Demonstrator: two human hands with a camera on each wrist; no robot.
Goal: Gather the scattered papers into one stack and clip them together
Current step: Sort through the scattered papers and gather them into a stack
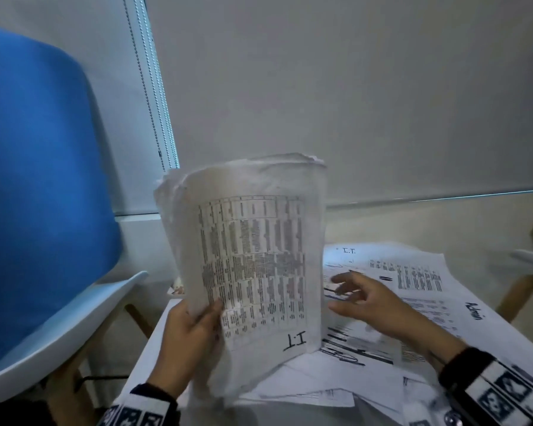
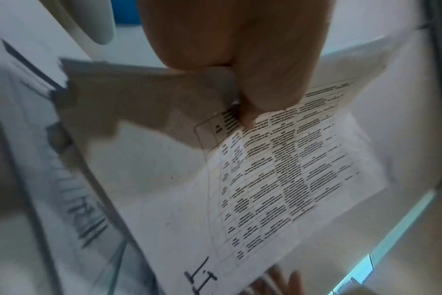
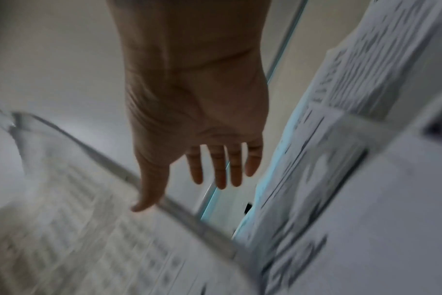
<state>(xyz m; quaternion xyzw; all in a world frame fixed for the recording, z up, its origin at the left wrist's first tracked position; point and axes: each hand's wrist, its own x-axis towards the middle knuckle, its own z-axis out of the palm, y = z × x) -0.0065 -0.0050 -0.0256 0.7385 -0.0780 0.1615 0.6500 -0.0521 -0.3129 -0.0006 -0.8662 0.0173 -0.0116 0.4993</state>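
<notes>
Above the table (image 1: 154, 348), near its left edge: one stack of papers (image 1: 253, 256), upright, top sheet marked "I.T", pinched at its lower left edge by the left hand (image 1: 188, 342). Right of the stack: right hand (image 1: 373, 299), fingers spread and holding nothing, over loose sheets (image 1: 419, 290) lying scattered on the table. Left of the table: blue chair (image 1: 40, 186).

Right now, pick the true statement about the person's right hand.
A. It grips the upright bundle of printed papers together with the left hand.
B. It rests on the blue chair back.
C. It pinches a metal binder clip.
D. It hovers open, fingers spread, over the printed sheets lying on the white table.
D: the right hand is open with spread fingers above the loose printed sheets, while only the left hand grips the upright paper bundle.
</notes>
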